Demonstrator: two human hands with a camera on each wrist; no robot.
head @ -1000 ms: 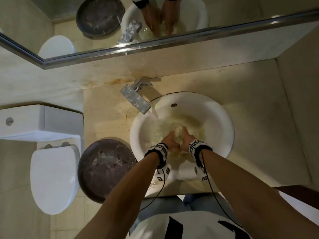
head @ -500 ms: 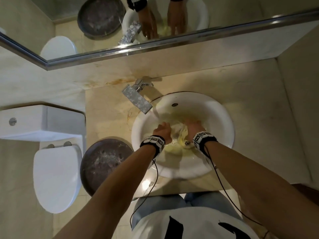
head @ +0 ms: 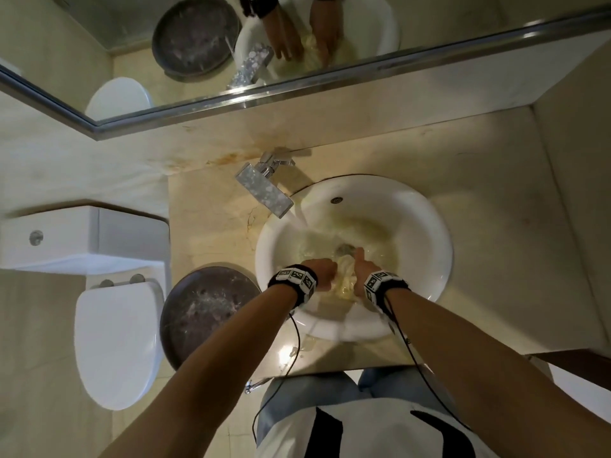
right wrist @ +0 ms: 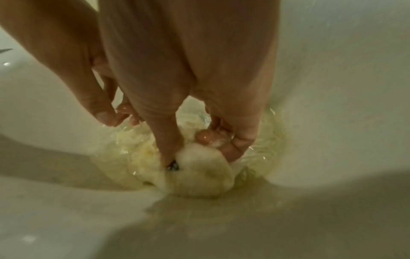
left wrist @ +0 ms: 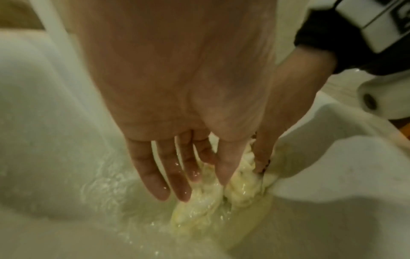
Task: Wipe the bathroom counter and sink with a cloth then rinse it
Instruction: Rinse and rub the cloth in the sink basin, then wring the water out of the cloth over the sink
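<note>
A wet, pale yellow cloth (head: pixel 345 280) lies bunched at the bottom of the white sink (head: pixel 429 226), in water running from the faucet (head: pixel 264 190). My right hand (right wrist: pixel 199 150) grips the cloth (right wrist: pixel 204 175), thumb pressed into it and fingers curled round a fold. My left hand (left wrist: pixel 195 184) has its fingers straight and its fingertips touch the cloth (left wrist: pixel 239 192) from the left. In the head view the left hand (head: pixel 319 271) and right hand (head: pixel 362 262) sit close together over the drain. The beige counter (head: pixel 496 259) surrounds the sink.
A dark round basin (head: pixel 205 309) stands left of the sink, below counter level. Further left is a white toilet (head: pixel 115 342) with its lid down. A mirror (head: pixel 297 44) runs along the back wall. A wall (head: pixel 578 193) closes the right side.
One second ago both hands squeezed the cloth together; they then moved apart and further back in the sink. Now they are close again, with the left hand's fingers straightened.
</note>
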